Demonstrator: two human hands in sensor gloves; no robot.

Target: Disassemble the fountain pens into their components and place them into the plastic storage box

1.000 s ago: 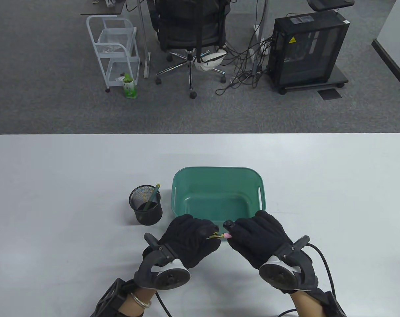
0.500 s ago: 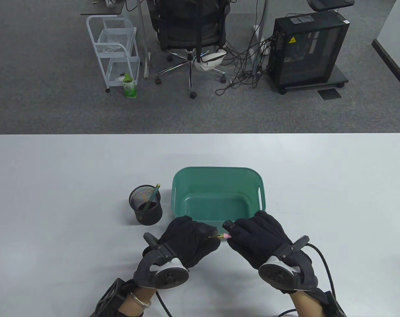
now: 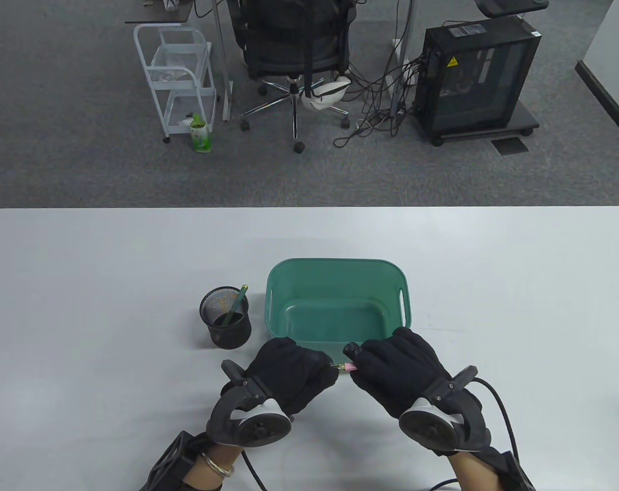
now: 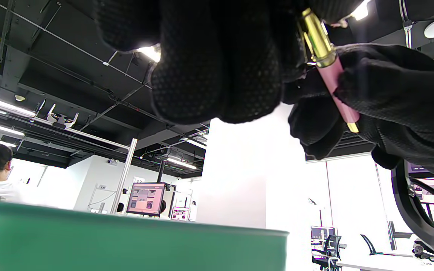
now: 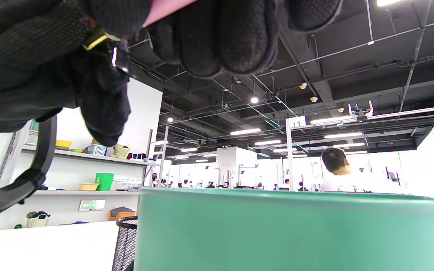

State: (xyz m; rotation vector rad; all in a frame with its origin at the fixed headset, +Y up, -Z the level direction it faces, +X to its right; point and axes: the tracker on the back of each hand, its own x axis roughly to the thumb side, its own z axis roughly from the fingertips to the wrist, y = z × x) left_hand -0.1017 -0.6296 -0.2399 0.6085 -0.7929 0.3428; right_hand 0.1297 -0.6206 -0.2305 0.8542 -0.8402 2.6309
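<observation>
A pink fountain pen [image 3: 347, 366] with gold trim lies level between my two hands, just in front of the green plastic box [image 3: 289, 286]. My left hand [image 3: 302, 371] grips its gold end. My right hand [image 3: 378, 365] grips the pink barrel. In the left wrist view the pink pen [image 4: 335, 81] shows a gold band [image 4: 318, 37] running into my left fingers [image 4: 217, 60], with the right hand [image 4: 390, 98] curled round the barrel. In the right wrist view only a pink sliver of the pen [image 5: 164, 7] shows above the box wall [image 5: 292, 233]. A green pen [image 3: 236, 304] stands in the black mesh cup [image 3: 226, 318].
The green box holds nothing that I can see. The mesh cup [image 5: 124, 242] stands to the left of the box. The table's front edge lies just behind my wrists. Cables trail from both gloves.
My left hand has slid slightly right along the pen, so less of the gold part shows between the hands. The right hand has barely moved.
</observation>
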